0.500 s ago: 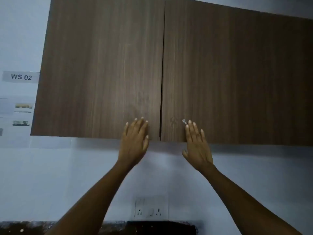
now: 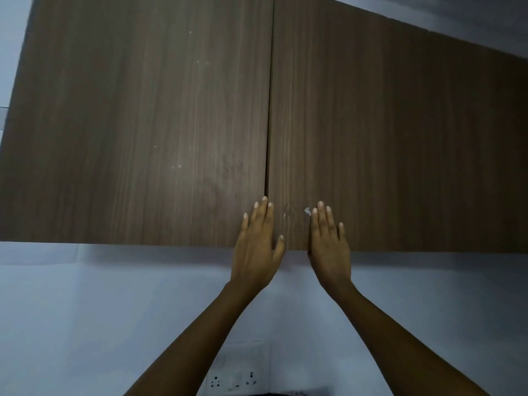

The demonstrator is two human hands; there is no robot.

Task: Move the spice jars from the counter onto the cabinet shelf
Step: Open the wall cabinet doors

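A dark wood wall cabinet fills the upper view, with its left door [image 2: 143, 124] and right door [image 2: 400, 144] both closed. My left hand [image 2: 257, 247] is raised with flat, spread fingers at the bottom corner of the left door, fingertips reaching the seam between the doors. My right hand [image 2: 328, 247] is raised flat at the bottom corner of the right door. Neither hand holds anything. No spice jars and no shelf are visible; the doors hide the cabinet's inside.
Below the cabinet is a pale wall [image 2: 85, 310] with a white socket plate [image 2: 234, 380] at the bottom centre. A thin dark strip of counter [image 2: 285, 393] shows at the bottom edge.
The view has moved closer to the cabinet and shifted right; the wall labels on the left are out of view. My left hand has slid right toward the seam, and both hands stay flat at the doors' lower edge.
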